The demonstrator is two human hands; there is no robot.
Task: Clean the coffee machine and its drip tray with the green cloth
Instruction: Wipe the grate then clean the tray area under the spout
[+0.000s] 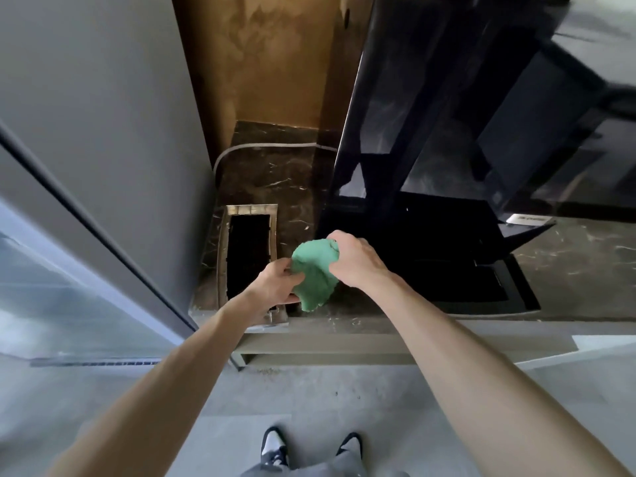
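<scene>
A crumpled green cloth hangs between both hands above the front edge of the dark marble counter. My left hand pinches its lower left side. My right hand grips its top right, fingers curled round the bunched fabric. The tall glossy black coffee machine stands just right of the cloth. Its black drip tray sticks out toward the counter's front, right of my right hand.
A rectangular metal-framed opening is cut into the counter left of the cloth. A grey cable runs along the back. A grey cabinet wall stands on the left. My shoes are on the grey floor below.
</scene>
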